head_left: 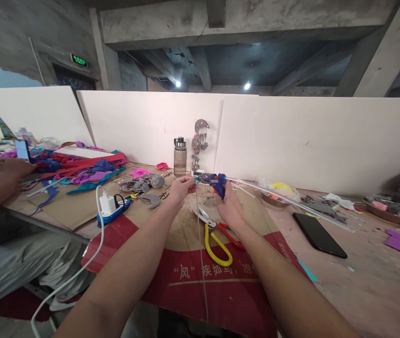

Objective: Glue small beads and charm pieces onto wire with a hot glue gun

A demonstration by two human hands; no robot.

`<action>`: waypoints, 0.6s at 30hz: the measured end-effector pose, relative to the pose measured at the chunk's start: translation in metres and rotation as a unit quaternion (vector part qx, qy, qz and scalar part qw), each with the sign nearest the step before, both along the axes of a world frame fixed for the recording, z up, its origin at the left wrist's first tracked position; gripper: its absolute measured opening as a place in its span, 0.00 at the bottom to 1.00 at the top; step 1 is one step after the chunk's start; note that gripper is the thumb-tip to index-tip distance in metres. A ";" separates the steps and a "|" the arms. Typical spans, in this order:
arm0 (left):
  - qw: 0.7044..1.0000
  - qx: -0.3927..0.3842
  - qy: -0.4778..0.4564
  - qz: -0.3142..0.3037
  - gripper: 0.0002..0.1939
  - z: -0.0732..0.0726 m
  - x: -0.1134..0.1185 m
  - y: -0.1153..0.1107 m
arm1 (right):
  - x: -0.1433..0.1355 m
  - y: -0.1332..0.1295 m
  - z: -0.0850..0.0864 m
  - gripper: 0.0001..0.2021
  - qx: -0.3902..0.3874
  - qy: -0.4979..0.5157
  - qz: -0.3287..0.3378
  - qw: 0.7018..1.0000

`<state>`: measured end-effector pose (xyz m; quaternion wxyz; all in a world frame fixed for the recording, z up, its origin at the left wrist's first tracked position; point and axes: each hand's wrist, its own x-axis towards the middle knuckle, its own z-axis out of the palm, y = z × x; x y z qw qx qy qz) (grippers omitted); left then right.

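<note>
My right hand (232, 206) is wrapped round a blue hot glue gun (216, 182), its nozzle pointing left. A long clear glue stick (291, 201) runs from behind the gun to the right. My left hand (182, 190) pinches a thin grey cord (200, 244) close to the nozzle; the cord hangs down over the cardboard (164, 263). Whatever small piece sits between the fingertips is too small to make out. Below the hands lie scissors (218, 246) with one yellow and one red handle, blades partly apart.
A water bottle (180, 157) and a hanging grey moon ornament (200, 141) stand at the back. Grey felt pieces (138, 183) and a power strip (113, 213) lie left; a phone (319, 234) and a bowl (275, 199) right. A co-worker's hand (8, 169) is far left.
</note>
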<state>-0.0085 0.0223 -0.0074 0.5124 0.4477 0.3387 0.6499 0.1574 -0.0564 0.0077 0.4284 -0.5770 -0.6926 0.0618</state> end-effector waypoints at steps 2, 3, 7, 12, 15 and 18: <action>1.000 0.004 0.002 -0.001 0.21 -0.001 0.000 0.001 | 0.000 0.000 0.000 0.21 -0.008 0.001 -0.012 1.000; 1.000 0.006 0.004 -0.001 0.21 -0.001 0.000 0.001 | 0.001 0.000 0.000 0.21 -0.012 0.001 -0.017 1.000; 1.000 0.003 0.008 -0.003 0.21 0.000 0.000 0.001 | 0.000 0.001 -0.001 0.21 -0.002 0.003 -0.005 1.000; 1.000 -0.007 0.010 0.003 0.19 0.003 0.000 -0.004 | -0.001 0.000 0.001 0.23 -0.013 0.009 -0.009 1.000; 1.000 -0.010 0.007 -0.001 0.19 0.003 0.000 -0.003 | 0.001 -0.002 0.002 0.24 -0.030 0.004 -0.028 0.999; 1.000 -0.022 -0.016 -0.008 0.19 0.003 -0.001 -0.002 | 0.004 0.002 0.000 0.24 -0.026 0.017 -0.023 0.999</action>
